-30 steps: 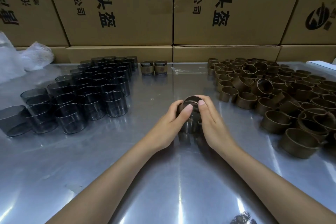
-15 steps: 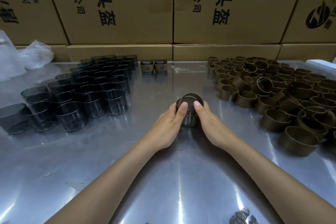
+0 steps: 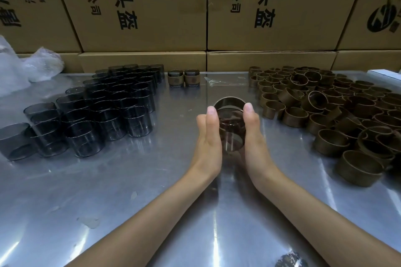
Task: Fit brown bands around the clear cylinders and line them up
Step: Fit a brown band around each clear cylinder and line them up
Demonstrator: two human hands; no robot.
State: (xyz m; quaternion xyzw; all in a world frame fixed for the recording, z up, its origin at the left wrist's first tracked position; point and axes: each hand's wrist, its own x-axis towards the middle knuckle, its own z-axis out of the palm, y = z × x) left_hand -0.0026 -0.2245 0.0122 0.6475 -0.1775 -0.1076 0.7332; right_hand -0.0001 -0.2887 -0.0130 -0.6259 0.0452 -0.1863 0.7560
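A clear smoky cylinder (image 3: 231, 134) stands on the metal table at the centre, with a brown band (image 3: 230, 100) showing at its far top rim. My left hand (image 3: 209, 134) and my right hand (image 3: 252, 134) lie flat against its two sides, fingers straight, thumbs near the band. How far down the band sits on the cylinder is hidden. Several bare clear cylinders (image 3: 102, 112) are packed at the left. A heap of loose brown bands (image 3: 338, 115) lies at the right. Two banded cylinders (image 3: 184, 77) stand side by side at the back.
Printed cardboard boxes (image 3: 141, 6) wall off the back of the steel table (image 3: 152, 212). Crumpled plastic bags (image 3: 26, 69) sit at the back left. A white box corner (image 3: 386, 72) shows at the far right edge.
The cylinder and band now stand farther from me on the table. My fingers went from curled over the band to straight along the cylinder's sides.
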